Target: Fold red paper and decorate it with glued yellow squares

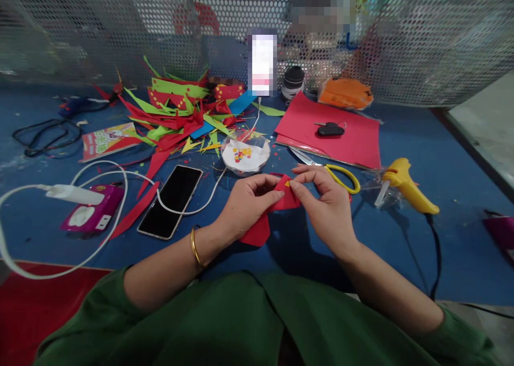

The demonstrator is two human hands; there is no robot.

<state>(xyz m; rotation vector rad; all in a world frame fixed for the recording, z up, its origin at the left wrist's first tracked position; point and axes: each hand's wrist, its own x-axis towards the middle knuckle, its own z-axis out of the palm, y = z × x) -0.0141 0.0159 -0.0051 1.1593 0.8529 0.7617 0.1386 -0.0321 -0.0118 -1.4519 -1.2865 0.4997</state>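
A folded red paper piece (286, 199) is pinched between the thumb and fingers of my left hand (251, 200). Part of the red paper hangs below that hand. My right hand (327, 203) closes its thumb and index finger at the paper's right edge, beside a small yellow paper bit (287, 183) on the red surface. Whether those fingertips also hold another tiny bit cannot be made out. Just beyond my hands stands a clear bowl (263, 165) with white paper and small coloured bits inside. Scissors with yellow handles (345, 177) lie past my right hand.
Left of my hands lie a black phone (171, 200), a white cable and a purple device (93, 208). Red and green paper strips (172, 112) are heaped behind. Red sheets (357, 146) carry a car key (331, 129). At right rests a yellow glue gun (409, 187).
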